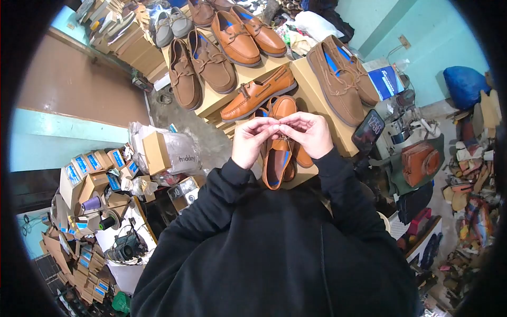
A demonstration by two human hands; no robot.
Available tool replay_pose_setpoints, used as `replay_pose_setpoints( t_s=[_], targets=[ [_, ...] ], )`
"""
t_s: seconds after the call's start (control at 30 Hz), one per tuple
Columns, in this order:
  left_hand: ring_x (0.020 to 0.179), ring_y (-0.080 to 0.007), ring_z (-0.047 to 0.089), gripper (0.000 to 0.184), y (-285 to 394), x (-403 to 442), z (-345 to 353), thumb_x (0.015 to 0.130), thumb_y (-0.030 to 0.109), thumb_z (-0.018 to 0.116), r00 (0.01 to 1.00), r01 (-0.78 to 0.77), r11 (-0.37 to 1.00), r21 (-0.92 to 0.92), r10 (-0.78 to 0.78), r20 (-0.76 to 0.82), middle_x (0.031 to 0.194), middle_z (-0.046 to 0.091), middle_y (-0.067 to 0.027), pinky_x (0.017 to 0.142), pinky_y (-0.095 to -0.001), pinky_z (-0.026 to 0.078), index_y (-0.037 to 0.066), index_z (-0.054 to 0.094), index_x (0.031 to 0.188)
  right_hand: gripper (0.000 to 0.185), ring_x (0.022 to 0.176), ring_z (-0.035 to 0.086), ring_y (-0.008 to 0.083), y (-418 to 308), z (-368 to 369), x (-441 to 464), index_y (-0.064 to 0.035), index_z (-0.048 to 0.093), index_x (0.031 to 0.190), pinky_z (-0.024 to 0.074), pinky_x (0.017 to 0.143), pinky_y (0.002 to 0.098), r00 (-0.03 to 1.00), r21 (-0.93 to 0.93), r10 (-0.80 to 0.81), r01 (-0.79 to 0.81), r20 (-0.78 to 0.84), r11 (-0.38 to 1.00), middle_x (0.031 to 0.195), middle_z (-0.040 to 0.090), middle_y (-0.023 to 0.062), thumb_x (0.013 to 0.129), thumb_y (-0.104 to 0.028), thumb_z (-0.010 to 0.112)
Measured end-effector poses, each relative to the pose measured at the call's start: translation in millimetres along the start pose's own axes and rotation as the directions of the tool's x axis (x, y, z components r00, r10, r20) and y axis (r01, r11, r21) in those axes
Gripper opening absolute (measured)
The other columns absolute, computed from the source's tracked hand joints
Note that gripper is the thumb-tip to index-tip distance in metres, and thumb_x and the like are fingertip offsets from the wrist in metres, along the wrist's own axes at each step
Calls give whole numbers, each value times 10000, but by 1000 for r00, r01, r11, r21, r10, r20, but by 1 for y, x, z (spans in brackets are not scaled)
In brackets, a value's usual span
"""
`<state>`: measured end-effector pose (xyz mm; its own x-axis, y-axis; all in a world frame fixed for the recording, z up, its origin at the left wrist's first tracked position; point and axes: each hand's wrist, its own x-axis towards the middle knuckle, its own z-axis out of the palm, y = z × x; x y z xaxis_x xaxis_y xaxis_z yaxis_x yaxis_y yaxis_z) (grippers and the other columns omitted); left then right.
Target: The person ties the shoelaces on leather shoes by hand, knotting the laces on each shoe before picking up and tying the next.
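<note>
My left hand (252, 140) and my right hand (310, 136) meet at the fingertips over a tan leather boat shoe (273, 168). Both hands pinch, thumbs against fingers; whatever lies between the tips is too small to make out. The shoe's blue-lined opening faces me, and a bit of lace shows just under my fingers. Close beneath and behind it are more tan shoes (284, 107), partly covered by my hands. Beyond them, another tan boat shoe (259, 94) lies crosswise on the cardboard.
Brown boat shoes (214, 63) and a tan pair (244, 37) stand on boxes ahead. At right are another brown pair (338, 79), a phone (368, 130) and a sewing machine (404, 129). Shoe boxes (87, 166) and thread spools (92, 203) crowd the left.
</note>
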<state>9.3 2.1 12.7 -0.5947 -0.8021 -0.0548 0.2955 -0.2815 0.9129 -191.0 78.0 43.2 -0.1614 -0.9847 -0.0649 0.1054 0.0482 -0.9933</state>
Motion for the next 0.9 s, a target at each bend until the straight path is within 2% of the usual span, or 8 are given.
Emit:
replay_pose_setpoints(
  t_s=[0.2, 0.4, 0.5, 0.6, 0.63, 0.73, 0.77, 0.9],
  targets=[
    [1008, -137, 772, 166, 3, -3, 4, 1079, 26, 716, 998, 45, 994, -95, -40, 55, 1114, 797, -77, 916, -277, 625, -8, 726, 1242, 92, 900, 790, 119, 5, 1, 2, 18, 774, 1085, 635, 833, 268, 1000, 41, -13, 13, -3, 999, 996, 814, 66, 995, 34, 775],
    [1005, -145, 776, 159, 3, -7, 5, 1083, 53, 722, 994, 112, 983, -146, -111, 19, 1110, 786, -69, 927, -281, 629, 10, 709, 1236, 124, 908, 789, 122, 8, -2, 1, 14, 772, 1113, 632, 832, 264, 1000, 15, -25, 25, -5, 1000, 993, 808, 67, 991, 33, 782],
    [1013, -134, 770, 148, 3, -5, 9, 1081, 56, 726, 994, 100, 986, -133, -105, -27, 1104, 783, -55, 934, -288, 632, 11, 713, 1222, 217, 983, 777, 119, 11, -2, 0, 10, 755, 1190, 620, 877, 264, 1000, 136, -13, 15, -16, 991, 1070, 808, 74, 979, 24, 806],
    [1017, -128, 762, 136, 4, -3, 3, 1079, 51, 729, 998, 61, 995, -72, -64, -29, 1103, 780, -46, 953, -296, 626, 11, 719, 1208, 374, 1054, 756, 121, 4, -5, -4, -2, 714, 1299, 603, 919, 289, 991, -42, -134, 133, -25, 990, 1171, 802, 76, 954, -22, 856],
    [1063, -128, 747, 138, 3, -2, -3, 1069, 37, 738, 999, 41, 998, -46, -39, 26, 1148, 771, -56, 994, -302, 610, 0, 721, 1201, 540, 1088, 744, 140, 5, -8, -7, -42, 672, 1398, 589, 938, 317, 983, -186, -183, 181, 8, 966, 1195, 795, 69, 912, -66, 906],
    [1128, -141, 731, 143, 8, -3, 2, 1056, 26, 751, 1000, -23, 1000, -8, 23, 16, 1218, 758, -75, 1052, -315, 585, -8, 721, 1192, 656, 1058, 761, 169, 9, -6, -13, -87, 642, 1462, 589, 920, 336, 972, -379, -235, 224, 17, 898, 1155, 795, 72, 879, -105, 941],
    [1150, -145, 724, 168, 8, -2, 1, 1051, 15, 750, 999, -39, 999, -3, 39, 30, 1249, 749, -80, 1065, -320, 580, -8, 716, 1214, 518, 1036, 770, 181, 10, -2, -15, -84, 722, 1360, 603, 906, 326, 965, -375, -261, 232, -30, 898, 1106, 781, 77, 885, -88, 928],
    [1238, -175, 704, 322, 15, -5, -1, 1030, -19, 744, 996, -39, 999, -31, 41, 82, 1380, 709, -107, 1093, -343, 573, -8, 671, 1343, 241, 1011, 772, 160, 9, 6, -22, -32, 804, 1167, 622, 885, 301, 969, -395, -240, 198, -61, 897, 1119, 749, 74, 937, -49, 874]
  ],
)
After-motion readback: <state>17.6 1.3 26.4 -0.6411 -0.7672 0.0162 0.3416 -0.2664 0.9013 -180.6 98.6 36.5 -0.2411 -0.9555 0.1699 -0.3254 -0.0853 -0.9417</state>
